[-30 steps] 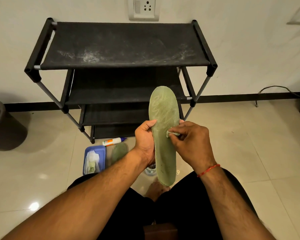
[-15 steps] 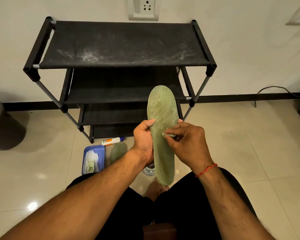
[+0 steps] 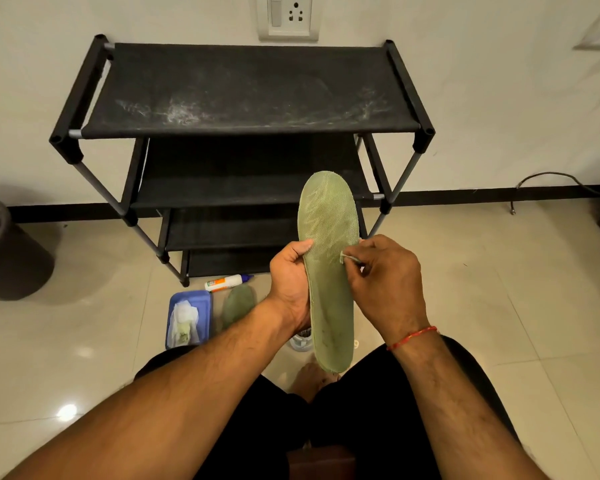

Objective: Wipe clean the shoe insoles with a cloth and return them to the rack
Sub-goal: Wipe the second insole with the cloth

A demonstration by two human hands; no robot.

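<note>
Between the person's knees and the black shoe rack, a green insole is held up almost on end, toe uppermost and heel down near the lap, its mesh face turned to the camera. The left hand has its grip closed on the insole's left edge about midway along, thumb laid over the front and fingers hidden behind. The right hand, with a red thread bracelet at the wrist, pinches a scrap of cloth in its grip, and the scrap's tip touches the insole's right side just below the forefoot. Pale streaks mark the insole's upper half. The rack stands against the wall below a wall socket, its dusty top shelf bare of shoes and its lower shelves in shadow. On the tiled floor in front of the rack lie a white glue bottle, a second green insole partly hidden by the left forearm, and just to its left a blue tray holding crumpled white wipes. A dark bin sits at the far left, and a black cable trails along the skirting at the right.
</note>
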